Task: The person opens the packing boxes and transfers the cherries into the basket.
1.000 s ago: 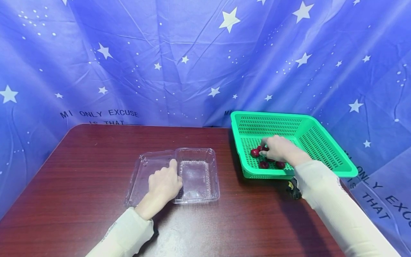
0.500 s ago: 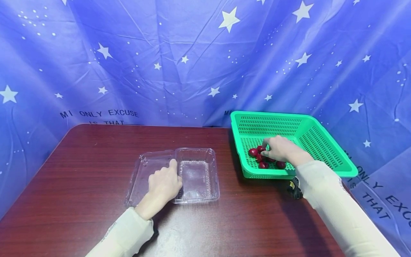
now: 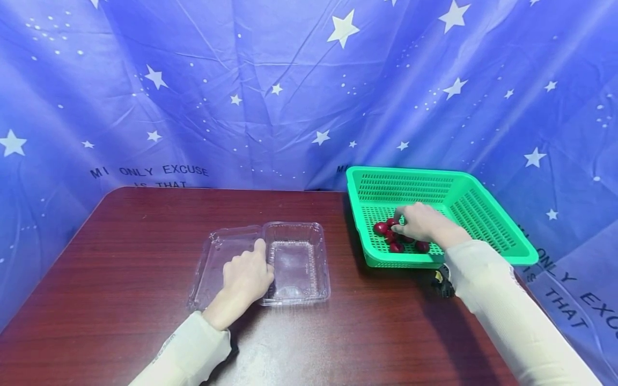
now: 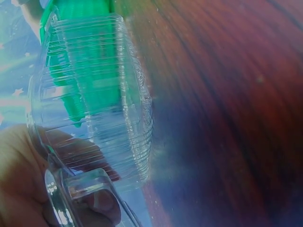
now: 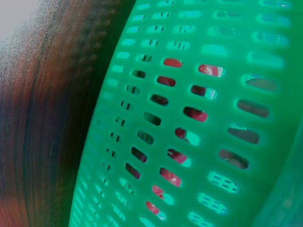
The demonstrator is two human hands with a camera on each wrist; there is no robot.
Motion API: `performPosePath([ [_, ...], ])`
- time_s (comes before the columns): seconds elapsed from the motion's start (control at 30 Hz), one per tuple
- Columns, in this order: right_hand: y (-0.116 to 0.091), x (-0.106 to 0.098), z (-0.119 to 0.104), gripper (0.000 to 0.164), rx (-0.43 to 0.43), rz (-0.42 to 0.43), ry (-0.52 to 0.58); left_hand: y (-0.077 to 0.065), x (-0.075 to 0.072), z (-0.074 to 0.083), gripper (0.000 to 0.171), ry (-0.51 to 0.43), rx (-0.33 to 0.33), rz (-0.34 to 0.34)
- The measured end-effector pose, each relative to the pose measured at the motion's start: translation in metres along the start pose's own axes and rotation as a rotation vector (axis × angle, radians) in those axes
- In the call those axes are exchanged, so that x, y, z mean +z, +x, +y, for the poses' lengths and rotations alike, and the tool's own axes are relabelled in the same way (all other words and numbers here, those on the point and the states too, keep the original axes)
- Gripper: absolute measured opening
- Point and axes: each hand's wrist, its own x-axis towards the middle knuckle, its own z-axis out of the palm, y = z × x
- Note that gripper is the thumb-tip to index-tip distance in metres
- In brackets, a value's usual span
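A clear plastic clamshell box [image 3: 292,268] lies unfolded on the table, its lid [image 3: 219,260] to the left. My left hand [image 3: 246,276] grips the hinged edge between lid and box. In the left wrist view, fingers [image 4: 102,201] show through the plastic. My right hand [image 3: 420,222] reaches into a green slotted basket [image 3: 504,214], thumb and bent fingers down among several dark red cherries [image 3: 381,229]. Whether a cherry sits between those fingertips is hidden. Through the basket's slots [image 5: 195,113], the right wrist view shows bits of red fruit and fingers.
The dark red wooden table [image 3: 145,257] carries both containers, with the basket at the back right. A blue star-printed cloth [image 3: 270,107] hangs behind and beside it. Something small and black [image 3: 442,283] shows at the right wrist, near the basket's front rim.
Inside the basket, the cherries by my right fingertips have shifted slightly, and more of them show to the left. The right hand has edged slightly rightward; the left hand and clamshell box stay put.
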Motion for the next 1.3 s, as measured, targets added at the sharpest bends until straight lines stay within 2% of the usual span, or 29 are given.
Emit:
performPosePath([
  [0.87, 0.002, -0.007, -0.010, 0.036, 0.004, -0.035, 0.051, 0.003, -0.010, -0.001, 0.024, 0.044, -0.020, 0.009],
  [1.17, 0.003, -0.009, -0.010, 0.033, -0.016, -0.013, 0.088, 0.004, -0.010, -0.005, 0.039, 0.020, -0.022, 0.017],
  [1.3, 0.002, -0.011, -0.010, 0.032, -0.029, 0.033, 0.115, 0.004, -0.011, -0.007, 0.046, -0.007, -0.032, 0.025],
])
